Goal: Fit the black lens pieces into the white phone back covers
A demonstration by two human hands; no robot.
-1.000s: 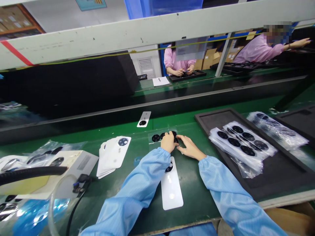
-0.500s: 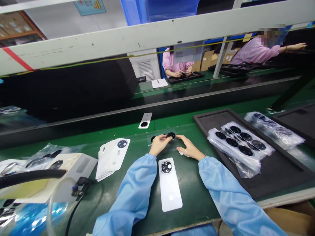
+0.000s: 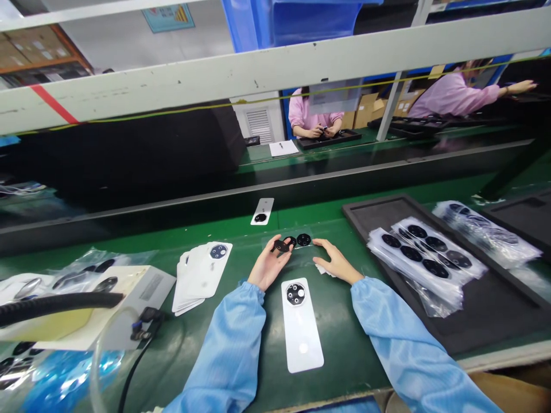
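- Black plastic shows at the fingertips of the left hand [image 3: 269, 267]. It pinches a black camera ring [image 3: 280, 245] by the rim with the palm turned up, probably so the ring's faces stay untouched.
- The right hand [image 3: 336, 261] lies open and grips nothing. Its fingers press flat on a clear film strip [image 3: 306, 251], seemingly to pin the strip to the green tabletop [image 3: 340, 344].
- A second ring [image 3: 303, 239] sits on that strip, just beside the held one.
- A white phone back cover [image 3: 302, 332] lies lengthwise between the two sleeves. Its camera opening [image 3: 295, 293] points toward the strip, near both hands, likely to keep reaches short.
- A fanned stack of back covers [image 3: 200, 275] rests to the left, well apart from the hands.
- To the right, a black foam tray [image 3: 486, 310] carries film sheets of rings [image 3: 424, 255].
- A single back cover [image 3: 262, 211] lies beyond the strip, on the belt.
- Across the line, a co-worker in pink [image 3: 314, 112] handles something small over another tray.
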